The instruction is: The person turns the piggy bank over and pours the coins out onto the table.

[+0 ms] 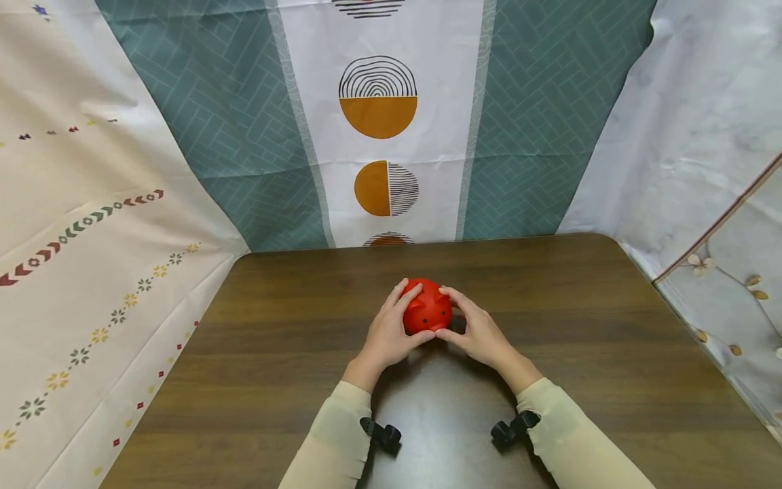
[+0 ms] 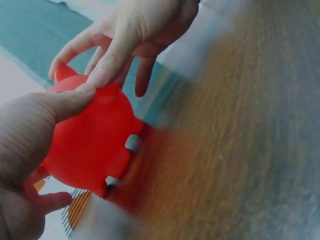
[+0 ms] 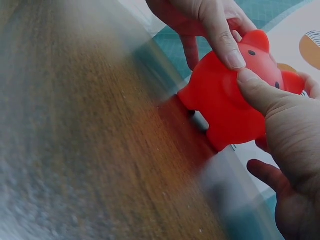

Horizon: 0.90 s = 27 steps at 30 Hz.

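A round red piggy bank (image 1: 430, 314) with small ears, black dot eyes and stubby feet is upright at the middle of the wooden table, its face turned toward me. My left hand (image 1: 389, 331) holds its left side, fingers curving over the top and thumb at the front. From the other side my right hand (image 1: 482, 334) grips it the same way. Both thumb tips meet on the front, below the face, as the right wrist view of the piggy bank (image 3: 227, 107) shows. In the left wrist view its feet are close to the tabletop.
The brown wooden table (image 1: 275, 380) spreads around the hands. Behind it hangs a teal and white patterned cloth (image 1: 537, 136). Cream cloth (image 1: 122, 224) hangs at the left and white floral cloth (image 1: 721, 224) at the right. Each wrist wears a small black camera (image 1: 383, 435).
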Each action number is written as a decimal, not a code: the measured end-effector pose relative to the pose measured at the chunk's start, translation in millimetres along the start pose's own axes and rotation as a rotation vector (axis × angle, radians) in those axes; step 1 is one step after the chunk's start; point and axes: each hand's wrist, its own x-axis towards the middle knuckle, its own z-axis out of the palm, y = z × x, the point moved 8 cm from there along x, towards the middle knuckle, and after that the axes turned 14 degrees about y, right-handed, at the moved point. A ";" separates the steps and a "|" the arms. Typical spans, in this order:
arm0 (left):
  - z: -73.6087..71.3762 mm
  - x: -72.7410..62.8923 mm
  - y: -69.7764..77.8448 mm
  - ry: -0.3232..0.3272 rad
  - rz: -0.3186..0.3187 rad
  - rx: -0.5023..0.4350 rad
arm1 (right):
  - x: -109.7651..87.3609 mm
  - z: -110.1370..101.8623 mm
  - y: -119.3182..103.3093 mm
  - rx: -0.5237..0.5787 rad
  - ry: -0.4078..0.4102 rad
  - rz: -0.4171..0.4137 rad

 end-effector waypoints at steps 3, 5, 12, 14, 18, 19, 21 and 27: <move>0.0 -0.5 0.8 -0.002 0.007 -0.013 | -1.2 -0.1 0.8 0.005 0.004 -0.001; -0.1 -0.5 0.8 -0.008 0.006 -0.022 | -1.5 -0.3 0.7 0.004 0.009 -0.009; 0.0 0.6 -2.3 -0.030 -0.002 -0.025 | -0.1 0.5 -0.6 -0.014 0.030 -0.039; -0.2 1.1 -1.3 -0.025 -0.001 -0.019 | 0.0 -0.4 -0.9 -0.023 0.034 -0.051; -4.9 2.2 2.5 0.033 0.025 0.012 | 0.2 -3.3 -4.6 -0.064 0.063 -0.110; -6.2 2.6 2.9 0.051 0.028 0.022 | 0.4 -3.9 -5.5 -0.074 0.072 -0.124; -8.3 2.9 4.1 0.080 0.038 0.027 | 0.3 -5.1 -6.6 -0.089 0.092 -0.148; -5.1 1.9 3.6 0.074 0.052 0.025 | -2.0 -5.9 -1.5 -0.123 0.112 -0.159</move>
